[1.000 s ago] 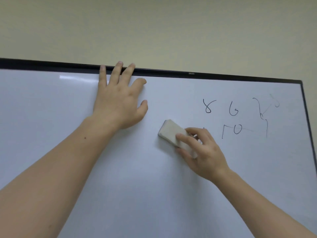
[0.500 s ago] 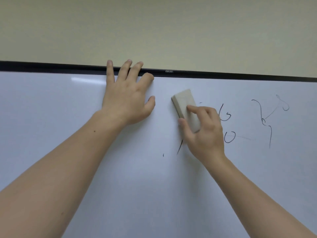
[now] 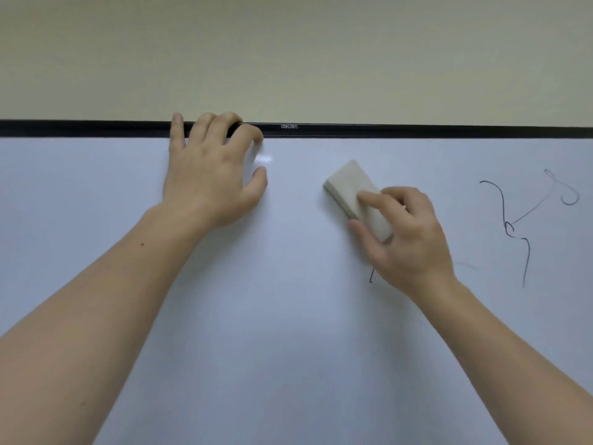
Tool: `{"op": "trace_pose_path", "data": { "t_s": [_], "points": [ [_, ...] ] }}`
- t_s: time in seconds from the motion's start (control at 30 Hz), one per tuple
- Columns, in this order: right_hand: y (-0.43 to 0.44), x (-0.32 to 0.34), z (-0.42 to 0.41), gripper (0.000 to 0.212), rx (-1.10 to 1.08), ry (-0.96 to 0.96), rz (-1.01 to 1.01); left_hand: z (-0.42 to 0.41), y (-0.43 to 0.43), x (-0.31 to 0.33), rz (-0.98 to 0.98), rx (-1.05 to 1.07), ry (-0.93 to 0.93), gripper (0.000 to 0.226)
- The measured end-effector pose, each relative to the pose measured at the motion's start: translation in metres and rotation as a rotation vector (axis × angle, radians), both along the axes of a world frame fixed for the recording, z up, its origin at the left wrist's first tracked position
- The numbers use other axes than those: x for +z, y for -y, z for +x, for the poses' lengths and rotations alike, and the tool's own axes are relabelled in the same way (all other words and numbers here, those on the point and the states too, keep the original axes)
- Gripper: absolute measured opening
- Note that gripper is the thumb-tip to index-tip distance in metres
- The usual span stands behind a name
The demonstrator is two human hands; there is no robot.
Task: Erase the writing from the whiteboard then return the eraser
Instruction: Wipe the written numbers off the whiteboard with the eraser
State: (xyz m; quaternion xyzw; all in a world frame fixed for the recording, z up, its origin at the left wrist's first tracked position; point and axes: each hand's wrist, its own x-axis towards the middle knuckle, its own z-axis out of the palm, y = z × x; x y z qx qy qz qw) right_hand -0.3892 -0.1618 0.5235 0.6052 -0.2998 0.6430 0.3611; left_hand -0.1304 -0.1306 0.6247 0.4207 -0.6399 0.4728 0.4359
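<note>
A white whiteboard (image 3: 288,316) with a black top frame (image 3: 417,130) fills the lower view. My right hand (image 3: 407,239) presses a pale rectangular eraser (image 3: 353,187) flat against the board, right of centre, with the eraser tilted up to the left. My left hand (image 3: 208,175) rests flat on the board with its fingertips hooked over the top frame. Dark marker writing (image 3: 513,226) stays at the far right, and a short stroke (image 3: 371,276) shows just below my right hand.
A plain beige wall (image 3: 288,53) rises above the board. Both my bare forearms cross the lower board surface. A faint smeared line (image 3: 465,265) lies right of my right wrist.
The 8, the 6 and the marks under them are gone from beside my right hand, which still holds the eraser on the board. My left fingers curled further over the top frame.
</note>
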Motion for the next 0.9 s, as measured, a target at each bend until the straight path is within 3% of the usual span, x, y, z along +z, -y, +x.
{"op": "trace_pose_path", "data": {
  "t_s": [0.07,0.17,0.4,0.5,0.6,0.8,0.9],
  "points": [
    [0.003,0.016,-0.009,0.034,0.031,0.166,0.058,-0.005,0.0,0.0,0.001,0.018,-0.017,0.045],
    [0.004,0.017,0.002,0.034,0.054,0.18,0.054,-0.014,0.001,0.0,0.011,0.042,-0.036,0.047],
    [-0.002,-0.057,0.019,0.027,0.065,-0.382,-0.016,-0.044,0.006,-0.002,0.04,0.038,0.012,0.043],
    [0.003,-0.072,-0.007,0.026,0.048,-0.486,-0.018,-0.055,0.009,0.001,0.046,0.019,0.041,0.041],
    [0.01,-0.06,-0.044,0.027,0.002,-0.377,-0.006,-0.07,0.014,0.001,0.05,0.017,0.062,0.045],
    [0.017,-0.014,-0.092,0.032,-0.005,0.147,0.059,-0.088,0.017,-0.002,0.034,0.039,0.034,0.05],
    [0.018,-0.009,-0.087,0.034,0.022,0.271,0.086,-0.092,0.02,-0.004,0.023,0.059,0.033,0.051]
  ]
}}
